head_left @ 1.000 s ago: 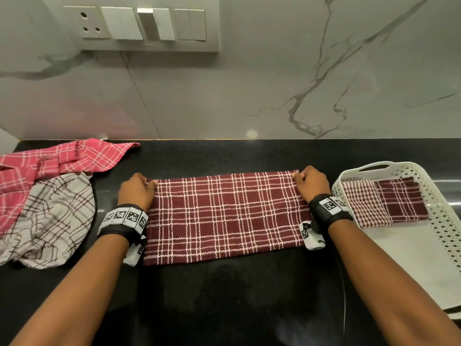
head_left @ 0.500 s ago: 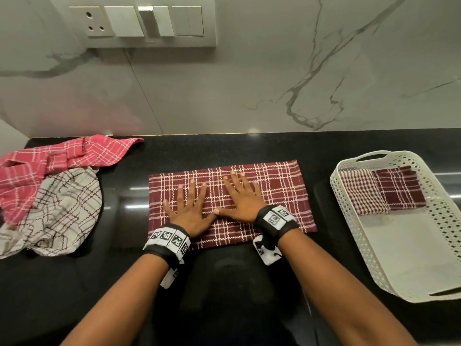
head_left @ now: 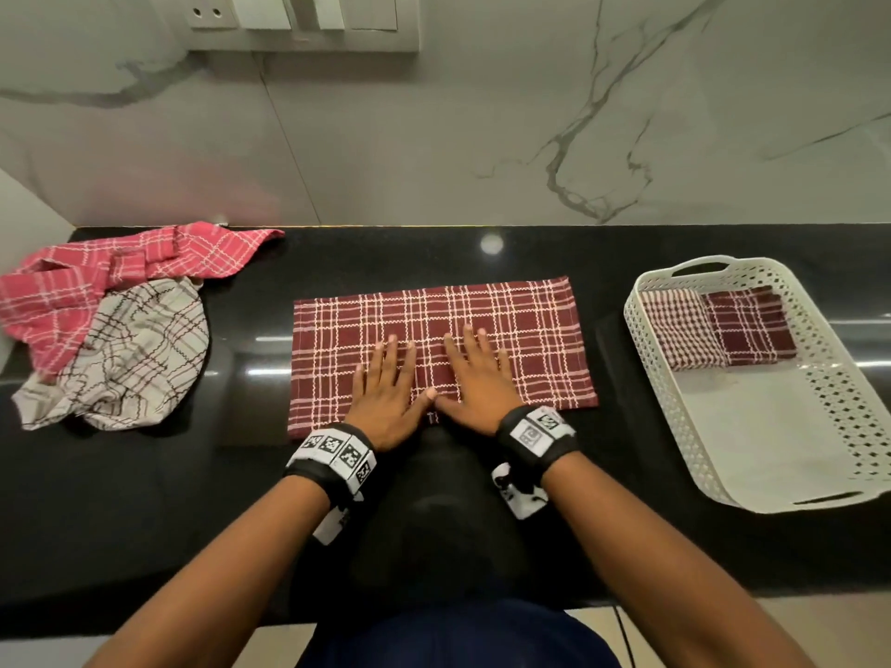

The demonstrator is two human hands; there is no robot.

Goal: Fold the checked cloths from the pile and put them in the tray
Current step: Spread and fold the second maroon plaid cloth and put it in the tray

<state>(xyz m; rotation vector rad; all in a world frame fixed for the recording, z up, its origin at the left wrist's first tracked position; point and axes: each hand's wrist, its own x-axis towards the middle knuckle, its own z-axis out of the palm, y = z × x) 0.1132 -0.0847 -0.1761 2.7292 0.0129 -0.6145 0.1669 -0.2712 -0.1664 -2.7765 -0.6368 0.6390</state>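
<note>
Both hands, left hand [head_left: 385, 392] and right hand [head_left: 475, 383], lie flat, fingers spread, thumbs touching. Beneath them lies the maroon checked cloth [head_left: 530, 330]. Right of them sits the tray [head_left: 675, 407].

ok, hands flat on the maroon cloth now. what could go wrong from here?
Both hands, left hand and right hand, press only the middle of the maroon cloth, so its free ends may skew on the next fold. The tray already holds two folded cloths at its far end; a loose fold could spill over them.

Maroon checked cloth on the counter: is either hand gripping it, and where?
Nothing is gripped. The left hand and right hand lie flat, fingers spread, palms pressing the middle of the maroon cloth near its front edge.
</note>
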